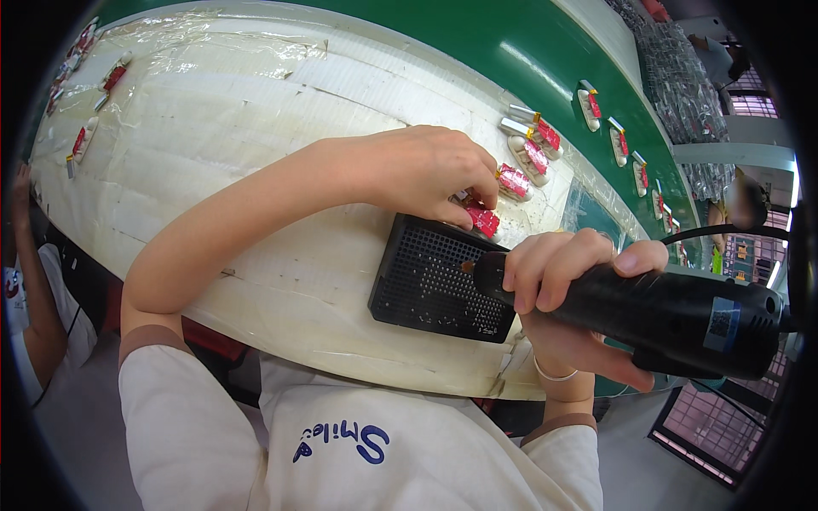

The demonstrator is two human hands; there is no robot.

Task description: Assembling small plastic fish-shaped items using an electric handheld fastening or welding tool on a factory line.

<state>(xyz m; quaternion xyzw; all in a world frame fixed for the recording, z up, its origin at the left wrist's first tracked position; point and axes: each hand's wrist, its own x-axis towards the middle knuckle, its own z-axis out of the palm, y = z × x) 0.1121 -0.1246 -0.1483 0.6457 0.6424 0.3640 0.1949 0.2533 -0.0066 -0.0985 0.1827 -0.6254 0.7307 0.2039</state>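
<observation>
My left hand [426, 175] reaches across the table with its fingers closed round a small red-and-white piece [484, 221]; part of that piece is hidden under the fingers. Below it lies a black perforated tray [396, 285] holding many tiny screw-like bits. In my right hand [567, 277] is a black electric screwdriver [682, 315], held nearly level with its nose to the left, over the tray's right end. A cable loops at its far end. Just beyond the left fingertips rests another red-and-white piece [514, 182].
Taped, pale sheeting covers the worktable [256, 111]. Two more pieces with silver tubes [530, 160] lie beyond my hands. Several similar ones line the green belt [545, 60], others sit far left. Another person's arm [38, 315] shows at the left edge.
</observation>
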